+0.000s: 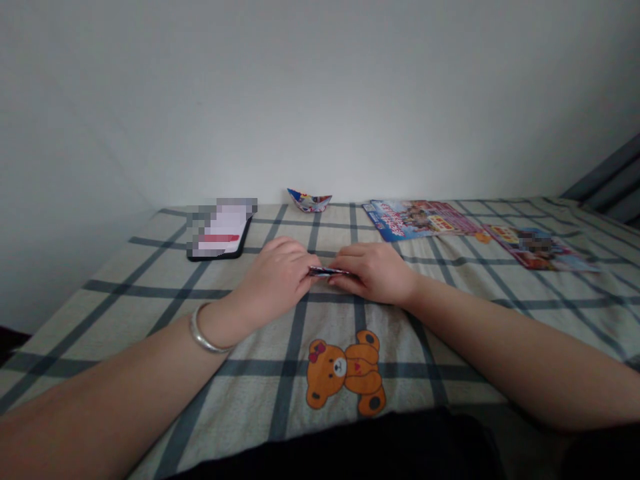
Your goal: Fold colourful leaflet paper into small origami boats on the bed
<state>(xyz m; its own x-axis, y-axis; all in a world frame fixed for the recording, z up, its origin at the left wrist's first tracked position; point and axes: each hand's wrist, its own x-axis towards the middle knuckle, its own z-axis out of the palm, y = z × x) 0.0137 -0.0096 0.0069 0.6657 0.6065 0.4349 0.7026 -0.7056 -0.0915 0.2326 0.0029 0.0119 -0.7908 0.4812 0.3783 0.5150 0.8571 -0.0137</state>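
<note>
Between my two hands is a small folded piece of printed paper (329, 271), seen nearly edge-on, so its shape is hard to make out. My left hand (284, 270), with a silver bangle at the wrist, pinches its left end. Its right end is pinched by my right hand (377, 272), thumb below and fingers above. Both hands are low over the checked cloth. Beyond them, close to the wall, a folded paper boat (310, 201) in blue, red and yellow print stands on the cloth.
A phone (223, 230) with a lit screen lies at the back left. Printed flyers (417, 219) lie at the back right, with another printed sheet (537, 248) farther right. The checked cloth (240, 400) has a printed bear (347, 373). A white wall (320, 100) rises behind.
</note>
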